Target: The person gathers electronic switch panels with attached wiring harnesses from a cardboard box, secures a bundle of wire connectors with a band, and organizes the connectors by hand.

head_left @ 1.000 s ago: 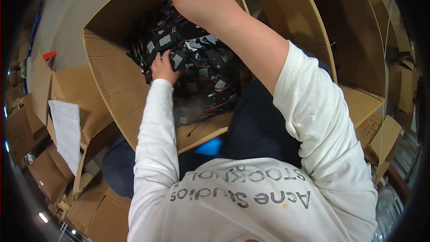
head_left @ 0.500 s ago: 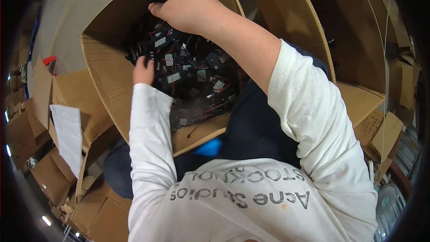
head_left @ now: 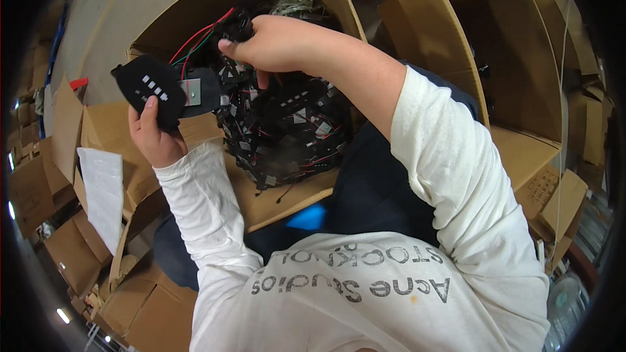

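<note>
At the left of the frame, above the near edge of one large open carton [head_left: 352, 0], my left hand [head_left: 155, 133] pinches one black module [head_left: 155, 91], the thumb pressed flat on its face and the fingers behind. That face carries one row of four short white bars, with smaller white marks below, too small to read. Beside it sits one silver metal plate [head_left: 190, 92]. Red and green wires [head_left: 190, 49], at least two red and one green, rise toward the top centre. There my right hand [head_left: 277, 42] grips one dark wired clump [head_left: 235, 28] between thumb and fingers; its exact shape is lost in the dark. Below, at the centre, lies a heap of black wired parts [head_left: 287, 146], overlapping too much to count; one shows a similar row of white bars. One wad of crinkled clear plastic [head_left: 297, 1] lies at the top. My white shirt [head_left: 385, 332] bears dark lettering, upside down in view. One white foam sheet [head_left: 102, 189] leans at the left; a second open carton [head_left: 512, 45] stands at the upper right.
</note>
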A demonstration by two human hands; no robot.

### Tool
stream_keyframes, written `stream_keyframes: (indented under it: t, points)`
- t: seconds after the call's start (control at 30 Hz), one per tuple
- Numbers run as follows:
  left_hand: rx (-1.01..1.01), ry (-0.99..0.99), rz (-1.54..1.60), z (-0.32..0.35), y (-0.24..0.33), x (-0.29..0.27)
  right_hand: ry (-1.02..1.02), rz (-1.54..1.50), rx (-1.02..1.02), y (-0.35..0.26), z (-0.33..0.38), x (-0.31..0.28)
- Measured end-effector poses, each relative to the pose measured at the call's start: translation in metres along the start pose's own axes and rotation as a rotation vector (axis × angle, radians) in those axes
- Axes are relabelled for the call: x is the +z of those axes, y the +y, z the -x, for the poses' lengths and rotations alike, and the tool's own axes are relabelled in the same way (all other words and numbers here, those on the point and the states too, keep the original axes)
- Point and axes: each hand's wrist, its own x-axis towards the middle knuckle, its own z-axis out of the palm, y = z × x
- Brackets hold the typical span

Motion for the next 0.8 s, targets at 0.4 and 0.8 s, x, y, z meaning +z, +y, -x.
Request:
stream_keyframes:
  t: [0.4, 0.8]
  points:
    - [-0.112, -0.133, -0.086, 0.008, 0.016, 0.014, 0.085, -0.069, -0.004, -0.004, -0.001, 0.0]
    - [-0.487, -0.453, -0.682, 0.005, -0.117, -0.047, 0.3, -0.691, -0.384, -0.003, -0.009, -0.011]
